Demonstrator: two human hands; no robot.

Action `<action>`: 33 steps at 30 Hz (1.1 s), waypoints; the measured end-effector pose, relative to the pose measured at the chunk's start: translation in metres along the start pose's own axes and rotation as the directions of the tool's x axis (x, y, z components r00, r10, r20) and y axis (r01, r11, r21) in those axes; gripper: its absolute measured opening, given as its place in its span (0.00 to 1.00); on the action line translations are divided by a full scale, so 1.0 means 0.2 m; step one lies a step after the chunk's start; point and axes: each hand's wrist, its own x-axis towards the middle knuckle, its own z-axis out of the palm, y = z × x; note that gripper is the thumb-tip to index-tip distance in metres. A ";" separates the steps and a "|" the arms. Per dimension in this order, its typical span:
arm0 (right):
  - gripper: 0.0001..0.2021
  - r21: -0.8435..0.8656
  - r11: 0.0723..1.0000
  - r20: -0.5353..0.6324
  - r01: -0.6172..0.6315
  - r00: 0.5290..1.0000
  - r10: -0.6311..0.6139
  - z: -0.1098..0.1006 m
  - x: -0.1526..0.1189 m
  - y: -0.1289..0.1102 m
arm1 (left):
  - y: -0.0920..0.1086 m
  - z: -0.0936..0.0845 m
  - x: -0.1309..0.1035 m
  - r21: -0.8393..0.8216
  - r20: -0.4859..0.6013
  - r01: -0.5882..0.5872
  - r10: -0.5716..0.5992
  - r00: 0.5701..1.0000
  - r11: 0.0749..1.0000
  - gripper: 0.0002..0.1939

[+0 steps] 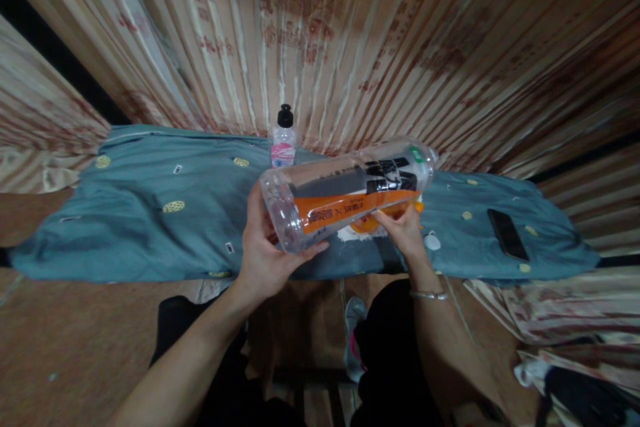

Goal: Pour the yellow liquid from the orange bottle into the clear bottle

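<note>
A large clear plastic bottle (pixel 350 190) with an orange and black label lies tilted in the air, its base to the left and its neck to the right. My left hand (pixel 267 247) is wrapped round the base end. Under the neck half, my right hand (pixel 403 227) grips the lower side with thumb and fingers. Partly hidden beneath the bottle, something orange (pixel 370 221) rests on a white piece (pixel 350 235) on the cloth. Behind the bottle's base end stands a small clear bottle (pixel 283 140) with a black cap and pink label.
A blue-green cloth (pixel 135 213) with yellow patterns covers the long narrow surface. A dark phone (pixel 508 235) lies at its right, and a small white round object (pixel 432 241) near my right hand. A pleated curtain (pixel 310 47) hangs close behind.
</note>
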 end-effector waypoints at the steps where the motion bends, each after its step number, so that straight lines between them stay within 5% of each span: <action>1: 0.33 -0.003 1.000 -0.001 -0.001 1.000 0.001 0.00 0.00 0.00 | 0.00 0.00 0.00 0.000 0.003 -0.003 0.003 1.000 1.000 0.52; 33: 0.34 -0.030 1.000 -0.029 -0.005 1.000 0.004 0.00 0.00 0.01 | -0.03 0.00 0.00 0.011 -0.013 -0.040 0.041 0.999 0.999 0.50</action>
